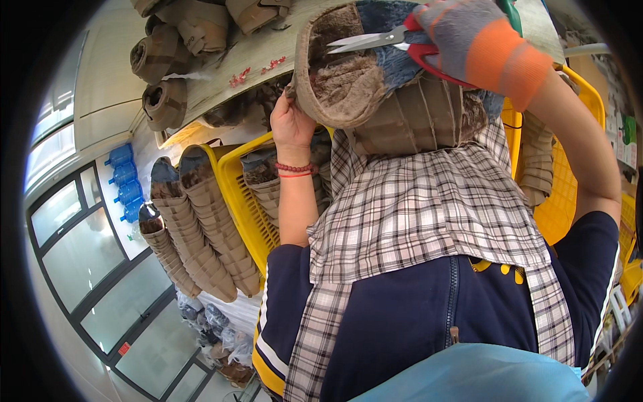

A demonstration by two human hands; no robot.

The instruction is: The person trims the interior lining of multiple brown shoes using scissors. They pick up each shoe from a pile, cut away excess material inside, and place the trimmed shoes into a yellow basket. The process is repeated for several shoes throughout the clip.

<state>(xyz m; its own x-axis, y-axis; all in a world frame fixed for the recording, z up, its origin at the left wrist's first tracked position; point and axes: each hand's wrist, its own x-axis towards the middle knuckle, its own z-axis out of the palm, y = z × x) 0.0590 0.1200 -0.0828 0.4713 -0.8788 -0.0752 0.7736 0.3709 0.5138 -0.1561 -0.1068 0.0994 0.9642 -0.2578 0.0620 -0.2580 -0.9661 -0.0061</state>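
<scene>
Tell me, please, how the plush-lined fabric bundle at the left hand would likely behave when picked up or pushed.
The fabric bundle would probably flex: its lining looks plush and creased. It may feel weighty, since several layers appear nested. Its rounded sides could let it roll.

A plaid apron (429,214) covers a navy jacket (395,321)

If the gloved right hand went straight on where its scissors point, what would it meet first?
With the scissors leading, the right hand would probably first meet the left inner side of the fleece-lined piece, though depth is unclear.
</scene>
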